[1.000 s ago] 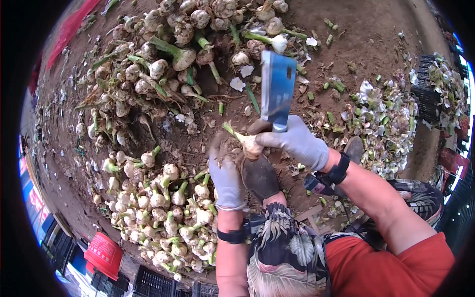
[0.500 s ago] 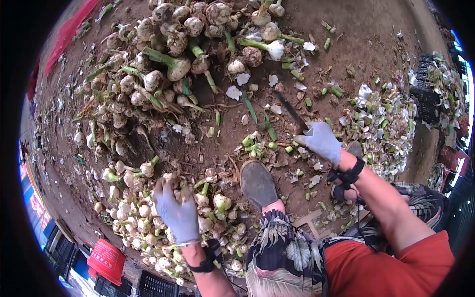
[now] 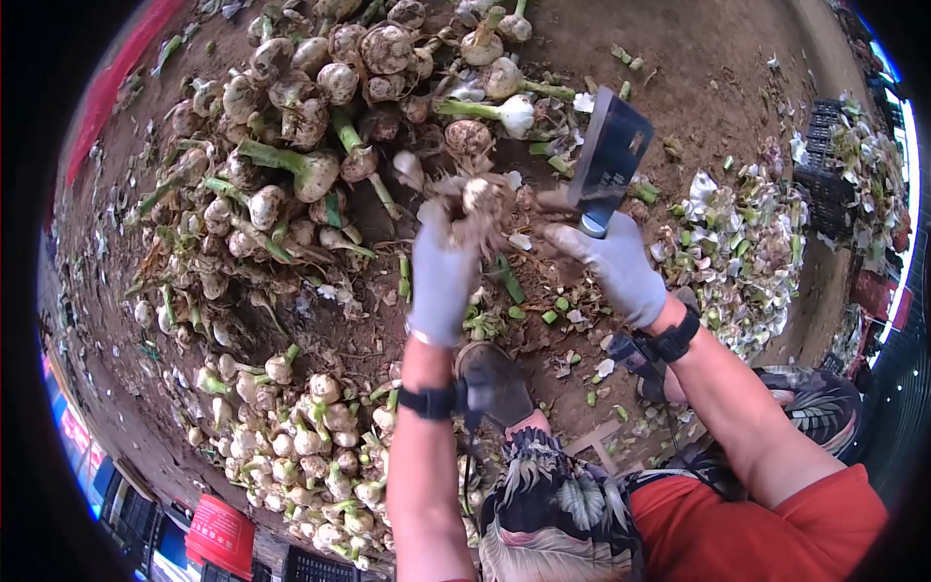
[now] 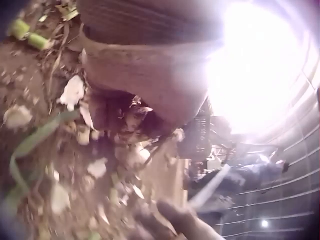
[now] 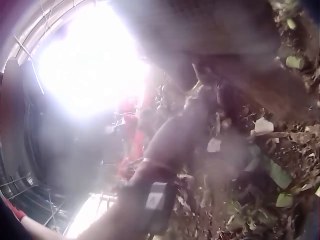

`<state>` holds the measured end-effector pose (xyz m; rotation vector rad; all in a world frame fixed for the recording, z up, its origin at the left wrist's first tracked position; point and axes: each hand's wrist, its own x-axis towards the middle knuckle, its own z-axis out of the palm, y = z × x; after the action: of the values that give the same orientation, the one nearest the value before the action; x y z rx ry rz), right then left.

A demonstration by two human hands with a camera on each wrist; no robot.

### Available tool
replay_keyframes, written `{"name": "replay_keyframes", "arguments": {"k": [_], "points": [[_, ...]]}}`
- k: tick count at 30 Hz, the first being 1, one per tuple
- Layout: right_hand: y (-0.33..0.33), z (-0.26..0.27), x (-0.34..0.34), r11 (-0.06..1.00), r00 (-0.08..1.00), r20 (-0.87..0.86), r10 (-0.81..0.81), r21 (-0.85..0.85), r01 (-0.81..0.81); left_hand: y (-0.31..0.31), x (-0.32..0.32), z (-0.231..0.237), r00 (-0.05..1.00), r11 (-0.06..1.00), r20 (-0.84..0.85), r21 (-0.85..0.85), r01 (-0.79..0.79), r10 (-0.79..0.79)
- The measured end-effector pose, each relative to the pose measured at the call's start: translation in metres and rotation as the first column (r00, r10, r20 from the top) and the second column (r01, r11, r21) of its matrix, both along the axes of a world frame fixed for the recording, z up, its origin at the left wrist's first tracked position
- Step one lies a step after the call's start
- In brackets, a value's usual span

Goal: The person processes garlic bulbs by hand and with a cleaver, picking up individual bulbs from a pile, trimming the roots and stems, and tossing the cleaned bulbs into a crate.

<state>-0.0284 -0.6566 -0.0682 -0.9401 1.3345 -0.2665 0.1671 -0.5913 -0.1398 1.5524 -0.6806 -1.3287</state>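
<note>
A white-gloved left hand (image 3: 444, 276) reaches forward over the soil, fingers curled at a garlic bulb (image 3: 480, 197) with loose, blurred husk around it. The right hand (image 3: 619, 272), gloved too, grips the handle of a wide cleaver (image 3: 611, 150) whose blade points up and away. A gap of bare soil separates the two hands. In the left wrist view the glove (image 4: 145, 65) fills the top, hiding most of the bulb. Glare and blur cover much of the right wrist view, where the left forearm's strapped device (image 5: 159, 200) shows.
Untrimmed garlic with stems (image 3: 310, 175) is heaped at the far left. A pile of trimmed bulbs (image 3: 310, 441) lies nearer, by a red bucket (image 3: 221, 535). Husks and stem scraps (image 3: 742, 262) are heaped right, beside a black crate (image 3: 824, 184). A shoe (image 3: 495, 383) is below the hands.
The left hand held a garlic bulb by the cleaver, then was empty-handed over the trimmed pile, and is now forward at another bulb. The cleaver swung edge-on, then broad side up again.
</note>
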Motion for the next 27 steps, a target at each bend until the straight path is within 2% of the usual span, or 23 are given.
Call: {"name": "replay_keyframes", "arguments": {"k": [1,2,3,4,5,6,7,8,9,10,11,12,13,14,15,16,18,19,22,23,24,26,27], "points": [[0.000,-0.006,0.011,0.989,0.994,0.098,0.057,-0.139,-0.043,0.017,-0.009,0.019,0.985,1.000,-0.174,-0.003,-0.002,0.001],[0.003,-0.012,0.019,0.958,0.973,0.190,0.130,-0.275,-0.075,0.043,-0.031,0.025,0.818,0.985,0.572,-0.104,0.135,-0.052],[0.003,-0.006,0.022,0.994,0.975,0.211,0.074,-0.090,-0.056,0.050,-0.024,0.037,0.689,0.977,0.709,-0.005,0.213,-0.147],[0.004,-0.002,0.027,0.994,0.974,0.213,0.078,-0.087,-0.060,0.052,-0.015,0.048,0.530,0.957,0.814,0.103,0.272,-0.239],[0.008,0.002,0.032,0.996,0.972,0.220,0.084,-0.006,-0.085,0.060,-0.017,0.041,0.771,0.986,0.618,0.053,0.157,-0.156],[0.011,0.006,0.037,0.991,0.969,0.228,0.092,0.073,-0.112,0.067,-0.018,0.033,0.930,0.999,0.366,0.035,0.028,-0.039],[0.015,0.010,0.042,0.974,0.965,0.174,0.197,0.078,-0.213,0.070,-0.015,0.034,0.994,0.982,0.005,0.149,-0.112,0.112],[0.018,0.016,0.045,0.946,0.946,0.009,0.324,0.014,-0.324,0.072,-0.013,0.036,0.994,0.983,0.010,0.148,-0.111,0.111],[0.020,0.013,0.046,0.871,0.886,-0.102,0.452,-0.162,-0.463,0.074,-0.013,0.036,0.989,0.984,0.009,0.100,-0.144,0.144],[0.022,0.010,0.045,0.744,0.805,-0.237,0.543,-0.309,-0.593,0.077,-0.014,0.037,0.984,0.983,0.003,0.053,-0.177,0.177],[0.023,0.012,0.041,0.746,0.806,-0.240,0.541,-0.307,-0.592,0.083,-0.012,0.040,0.984,0.976,-0.046,0.147,-0.163,0.171],[0.024,0.017,0.035,0.545,0.695,-0.374,0.613,-0.436,-0.716,0.107,-0.014,0.011,0.996,0.998,0.085,0.056,-0.039,0.034],[0.024,0.022,0.032,0.302,0.573,-0.517,0.636,-0.518,-0.801,0.118,-0.019,0.003,0.991,0.996,0.099,-0.031,-0.088,0.091],[0.025,0.027,0.032,0.301,0.574,-0.521,0.632,-0.517,-0.801,0.123,-0.022,0.003,0.983,0.984,0.109,-0.120,-0.135,0.148],[0.027,0.031,0.032,0.282,0.539,-0.543,0.644,-0.486,-0.827,0.130,-0.018,0.005,0.975,0.996,0.220,-0.089,-0.001,0.021],[0.028,0.033,0.032,0.262,0.502,-0.563,0.656,-0.454,-0.851,0.130,-0.018,0.008,0.976,0.996,0.219,-0.094,0.000,0.021],[0.030,0.031,0.032,0.235,0.477,-0.578,0.662,-0.445,-0.864,0.131,-0.018,0.018,0.993,0.990,0.070,-0.113,-0.086,0.095],[0.032,0.028,0.031,0.262,0.496,-0.562,0.662,-0.446,-0.856,0.132,-0.009,0.024,0.940,0.991,0.337,-0.097,0.097,-0.059],[0.039,0.015,0.027,0.295,0.549,-0.533,0.644,-0.488,-0.821,0.125,-0.005,0.040,0.941,0.996,0.335,-0.063,0.064,-0.040],[0.044,0.012,0.025,0.310,0.585,-0.513,0.629,-0.524,-0.793,0.129,-0.002,0.037,0.963,0.999,0.268,-0.022,0.042,-0.035],[0.046,0.008,0.024,0.309,0.584,-0.512,0.629,-0.525,-0.793,0.129,-0.001,0.040,0.963,0.999,0.269,-0.022,0.041,-0.033],[0.045,0.004,0.023,0.445,0.555,-0.527,0.644,-0.331,-0.832,0.116,0.006,0.069,0.979,0.981,0.169,0.172,0.086,-0.116],[0.027,-0.002,0.024,0.461,0.338,-0.645,0.685,0.025,-0.887,0.112,-0.002,0.091,0.998,0.999,-0.065,-0.031,-0.023,0.021]]}}
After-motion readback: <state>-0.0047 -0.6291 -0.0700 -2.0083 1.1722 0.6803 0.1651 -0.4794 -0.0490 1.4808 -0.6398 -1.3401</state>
